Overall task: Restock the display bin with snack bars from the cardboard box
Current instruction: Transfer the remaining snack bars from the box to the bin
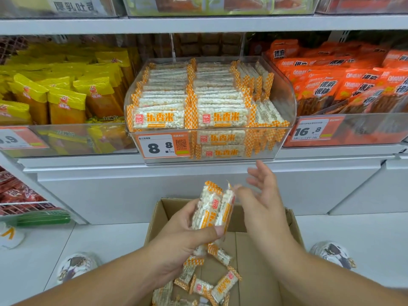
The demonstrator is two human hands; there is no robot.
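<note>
My left hand (183, 235) grips a small bunch of puffed-rice snack bars (213, 206) in clear wrappers with orange checked ends, held upright above the cardboard box (265, 272). My right hand (262, 195) hovers just right of the bunch with fingers spread and relaxed, its thumb close to the wrappers. Several loose bars (207, 281) lie on the box floor. The clear display bin (284, 100) on the shelf above holds neat rows of the same bars, with a gap at its right side where bars lean loosely.
Yellow snack packs (66, 93) fill the bin to the left, orange packs (353, 85) the bin to the right. A white shelf ledge (198, 166) juts out below the bins. My shoes (77, 266) stand on the pale floor either side of the box.
</note>
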